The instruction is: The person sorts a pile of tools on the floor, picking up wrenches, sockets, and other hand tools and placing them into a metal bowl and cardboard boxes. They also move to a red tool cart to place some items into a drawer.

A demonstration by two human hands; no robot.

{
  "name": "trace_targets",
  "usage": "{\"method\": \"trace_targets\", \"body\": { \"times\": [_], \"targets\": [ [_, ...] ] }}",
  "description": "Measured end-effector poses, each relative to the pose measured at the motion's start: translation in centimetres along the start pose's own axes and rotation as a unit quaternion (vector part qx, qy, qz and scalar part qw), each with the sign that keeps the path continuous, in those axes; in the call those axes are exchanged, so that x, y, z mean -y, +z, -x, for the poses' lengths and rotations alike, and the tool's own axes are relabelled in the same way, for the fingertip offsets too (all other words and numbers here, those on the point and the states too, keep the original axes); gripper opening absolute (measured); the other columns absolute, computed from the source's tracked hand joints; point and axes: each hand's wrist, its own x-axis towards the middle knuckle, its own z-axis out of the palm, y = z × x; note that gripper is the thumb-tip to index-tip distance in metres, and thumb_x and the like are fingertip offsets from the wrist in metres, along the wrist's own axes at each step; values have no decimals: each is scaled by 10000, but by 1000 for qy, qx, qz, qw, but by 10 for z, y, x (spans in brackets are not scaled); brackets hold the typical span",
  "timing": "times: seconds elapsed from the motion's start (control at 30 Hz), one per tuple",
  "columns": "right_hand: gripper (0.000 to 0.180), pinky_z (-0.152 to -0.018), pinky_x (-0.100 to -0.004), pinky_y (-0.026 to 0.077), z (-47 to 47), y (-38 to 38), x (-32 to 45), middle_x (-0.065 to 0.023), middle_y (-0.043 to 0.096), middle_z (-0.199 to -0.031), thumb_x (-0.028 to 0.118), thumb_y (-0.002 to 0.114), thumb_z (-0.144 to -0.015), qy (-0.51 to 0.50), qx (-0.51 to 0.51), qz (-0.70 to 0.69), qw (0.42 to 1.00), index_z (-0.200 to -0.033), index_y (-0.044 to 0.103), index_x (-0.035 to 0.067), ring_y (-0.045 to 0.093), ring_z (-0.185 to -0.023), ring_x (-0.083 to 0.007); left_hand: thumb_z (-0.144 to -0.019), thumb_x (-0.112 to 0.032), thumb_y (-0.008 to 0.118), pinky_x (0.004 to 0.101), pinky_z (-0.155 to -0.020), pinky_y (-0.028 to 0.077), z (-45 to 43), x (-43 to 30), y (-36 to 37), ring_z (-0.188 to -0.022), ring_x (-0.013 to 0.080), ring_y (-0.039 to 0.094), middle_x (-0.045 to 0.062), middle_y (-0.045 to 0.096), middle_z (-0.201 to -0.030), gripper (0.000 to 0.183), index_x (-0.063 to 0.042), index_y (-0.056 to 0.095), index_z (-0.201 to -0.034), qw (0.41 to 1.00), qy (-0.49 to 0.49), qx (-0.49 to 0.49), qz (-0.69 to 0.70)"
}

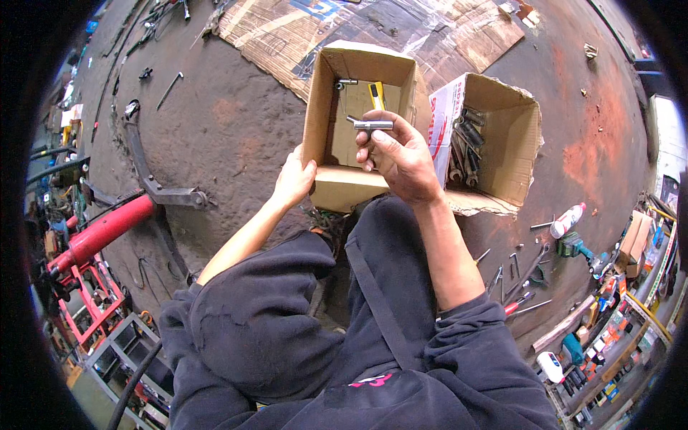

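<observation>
My right hand [403, 156] pinches a small shiny metal tool [373, 125] between thumb and fingers, over an open cardboard box [349, 185]. The tool is a short cylinder, perhaps a socket; the fingers hide part of it. On the box's near left corner rests my left hand [294, 177], fingers and thumb gripping its wall. Inside lie a yellow utility knife [377, 95] and another small metal piece [348, 82]. A second cardboard box [516, 134] touches the first on the right. It holds several sockets [471, 131] and wrenches [457, 161].
Flattened cardboard [269, 37] covers the floor beyond the boxes. To the left stands a red hydraulic cylinder [107, 228] with dark metal legs. A bottle [567, 220], a cordless power tool [578, 247] and hand tools [524, 279] lie at right, near a crowded shelf [607, 344].
</observation>
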Motion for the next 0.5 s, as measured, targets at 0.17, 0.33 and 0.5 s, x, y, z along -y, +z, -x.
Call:
{"method": "trace_targets", "body": {
  "times": [0.17, 0.33, 0.5],
  "targets": [
    [309, -652, -295, 490, 3, 11, 6, -131, 658, -956, 182, 601, -960, 6, -26, 23, 999, -1221, 559, 22, 656, -761, -204, -910, -185, 526, 409, -1011, 426, 0, -1, -1, -1186, 351, 548, 246, 566, -1251, 493, -13, 454, -1367, 999, 38, -12, 7],
    [244, -538, -283, 492, 7, 19, 8, -137, 661, -816, 240, 612, -954, 21, -62, 71, 995, -1044, 622, 13, 651, -615, -209, -937, -175, 526, 370, -989, 436, 2, -1, -1, -1136, 270, 581, 192, 606, -1223, 444, 18, 468, -1332, 999, 27, -18, -18],
    [244, -501, -256, 470, 9, 27, 9, -119, 657, -770, 252, 626, -944, 29, -79, 86, 993, -970, 634, 10, 635, -568, -193, -941, -188, 527, 358, -935, 463, 0, -2, -4, -1053, 233, 600, 170, 621, -1170, 436, 15, 474, -1322, 999, 30, 21, 38]
  ]
}}
